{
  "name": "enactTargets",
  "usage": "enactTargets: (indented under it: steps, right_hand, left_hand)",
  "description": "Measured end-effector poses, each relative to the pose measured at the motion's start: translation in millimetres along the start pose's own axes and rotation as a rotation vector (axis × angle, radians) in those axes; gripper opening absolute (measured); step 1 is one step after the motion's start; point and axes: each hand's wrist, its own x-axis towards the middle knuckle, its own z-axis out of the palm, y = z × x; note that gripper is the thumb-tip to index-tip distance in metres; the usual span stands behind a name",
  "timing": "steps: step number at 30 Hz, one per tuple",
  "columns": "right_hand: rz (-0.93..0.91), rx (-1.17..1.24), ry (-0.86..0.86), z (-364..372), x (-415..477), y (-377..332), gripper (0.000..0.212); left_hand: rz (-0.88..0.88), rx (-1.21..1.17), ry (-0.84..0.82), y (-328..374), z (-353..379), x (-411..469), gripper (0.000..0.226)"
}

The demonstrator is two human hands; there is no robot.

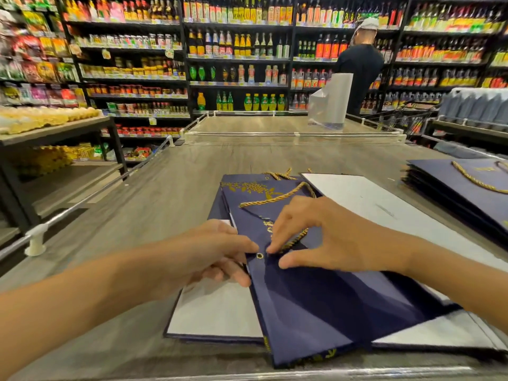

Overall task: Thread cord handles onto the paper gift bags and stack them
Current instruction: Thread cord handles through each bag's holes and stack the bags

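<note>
Gift bag (316, 303) lies on the bench (165, 193); my left hand (211, 257) grips its edge, right hand (330, 243) pinches the gold cord (298, 236).

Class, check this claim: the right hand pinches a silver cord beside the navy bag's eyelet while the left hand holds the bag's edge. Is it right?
No: the head view shows the cord is gold, not silver. The right hand pinches it beside the eyelet of the navy bag while the left hand holds the bag's edge.
</note>
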Motion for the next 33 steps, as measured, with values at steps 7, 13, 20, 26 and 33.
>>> enactTargets:
  steps: [7, 13, 20, 26, 33]
  right_hand:
    - [0.042, -0.09, 0.096, 2.9, 2.7, -10.5, 0.01]
    - [-0.032, -0.136, 0.149, 2.4, 2.2, -15.3, 0.018]
    - [-0.025, -0.064, 0.194, -5.5, 0.2, -18.2, 0.007]
    - [-0.092, -0.112, 0.224, -3.0, 0.9, -20.8, 0.009]
    - [0.047, 0.167, 0.312, 5.6, -1.1, -25.1, 0.008]
  left_hand:
    - [0.083, -0.123, -0.103, -0.3, -4.3, -2.1, 0.03]
    - [0.122, -0.118, -0.144, -2.9, -4.7, -3.1, 0.028]
    - [0.155, -0.145, -0.146, -3.0, -2.7, -5.9, 0.021]
    - [0.166, -0.153, -0.093, -2.7, 1.2, -5.8, 0.005]
    - [0.207, -0.188, -0.073, -5.4, 4.1, -5.4, 0.006]
